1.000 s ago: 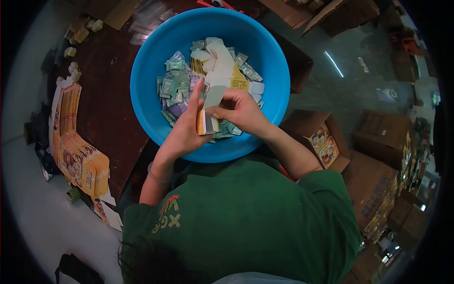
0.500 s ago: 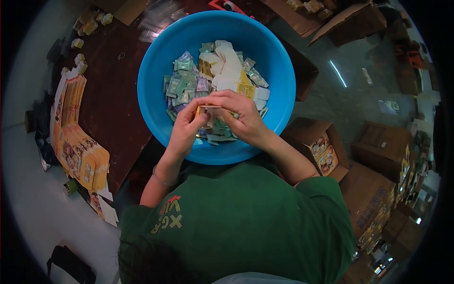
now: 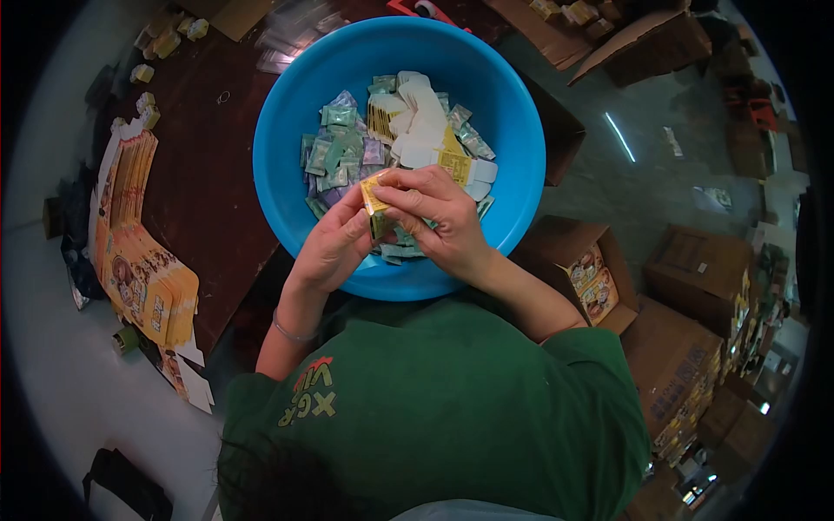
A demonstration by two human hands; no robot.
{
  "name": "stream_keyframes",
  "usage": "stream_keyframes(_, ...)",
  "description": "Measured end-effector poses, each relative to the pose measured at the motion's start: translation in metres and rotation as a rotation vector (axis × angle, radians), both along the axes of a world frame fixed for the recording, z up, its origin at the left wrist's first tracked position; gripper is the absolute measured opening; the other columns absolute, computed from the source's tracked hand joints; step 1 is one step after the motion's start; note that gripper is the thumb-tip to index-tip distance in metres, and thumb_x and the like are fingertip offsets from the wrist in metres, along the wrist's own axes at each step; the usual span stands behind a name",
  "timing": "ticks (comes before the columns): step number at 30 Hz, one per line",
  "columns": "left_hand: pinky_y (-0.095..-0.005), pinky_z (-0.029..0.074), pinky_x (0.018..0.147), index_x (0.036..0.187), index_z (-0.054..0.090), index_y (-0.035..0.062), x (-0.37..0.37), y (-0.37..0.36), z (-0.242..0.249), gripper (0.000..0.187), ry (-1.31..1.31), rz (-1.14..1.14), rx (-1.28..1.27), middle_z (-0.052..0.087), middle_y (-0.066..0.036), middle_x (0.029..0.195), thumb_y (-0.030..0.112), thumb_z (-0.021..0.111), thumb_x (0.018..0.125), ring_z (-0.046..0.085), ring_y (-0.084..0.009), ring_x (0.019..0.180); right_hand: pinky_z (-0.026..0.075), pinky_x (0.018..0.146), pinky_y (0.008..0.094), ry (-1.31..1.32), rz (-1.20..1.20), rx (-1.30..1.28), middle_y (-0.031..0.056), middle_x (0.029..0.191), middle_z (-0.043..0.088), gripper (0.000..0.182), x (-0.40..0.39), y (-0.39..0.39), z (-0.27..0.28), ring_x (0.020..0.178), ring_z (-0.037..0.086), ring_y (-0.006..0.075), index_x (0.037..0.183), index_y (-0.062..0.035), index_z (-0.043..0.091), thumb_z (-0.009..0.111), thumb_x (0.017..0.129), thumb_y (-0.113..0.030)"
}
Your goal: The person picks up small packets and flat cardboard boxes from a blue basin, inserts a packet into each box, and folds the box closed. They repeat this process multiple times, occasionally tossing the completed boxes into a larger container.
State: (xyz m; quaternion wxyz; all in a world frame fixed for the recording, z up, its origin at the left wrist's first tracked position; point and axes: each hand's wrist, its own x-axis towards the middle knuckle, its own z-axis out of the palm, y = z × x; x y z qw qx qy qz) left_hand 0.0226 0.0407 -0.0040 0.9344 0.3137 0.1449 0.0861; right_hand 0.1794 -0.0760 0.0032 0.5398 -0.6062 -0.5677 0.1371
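Observation:
Between both hands is a small yellow box (image 3: 374, 193), held above the near part of a blue basin (image 3: 295, 95). My left hand (image 3: 334, 243) grips its left and lower side with thumb and fingers. My right hand (image 3: 443, 221) closes on it from the right, fingers over the top. Inside the basin lie many small green and purple sachets (image 3: 337, 156). A stack of flattened white-and-yellow cartons (image 3: 423, 122) rests on them at the back right. The box's far side is hidden by the fingers.
Left on the dark red table (image 3: 200, 174) are stacked printed orange cartons (image 3: 143, 269) and a few small yellow boxes (image 3: 148, 108). Brown cardboard boxes (image 3: 695, 265) stand at the right, one open box (image 3: 578, 269) close to my right elbow.
The box has turned from showing its open white end to showing a yellow printed face. My fingers have shifted around it, and my left hand has moved slightly down and left.

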Motion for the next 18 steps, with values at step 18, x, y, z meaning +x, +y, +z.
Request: stream_keyframes(18, -0.028, 0.047, 0.098, 0.144, 0.043, 0.0023, 0.0, 0.008, -0.015, 0.057, 0.008, -0.04, -0.059, 0.058, -0.004, 0.13, 0.031, 0.061, 0.099, 0.057, -0.0123, 0.117, 0.043, 0.099, 0.0451, -0.542, 0.045, 0.158, 0.0004, 0.121, 0.062, 0.036, 0.007, -0.009, 0.008, 0.112, 0.057, 0.0222, 0.12, -0.0154, 0.069, 0.072, 0.084, -0.021)
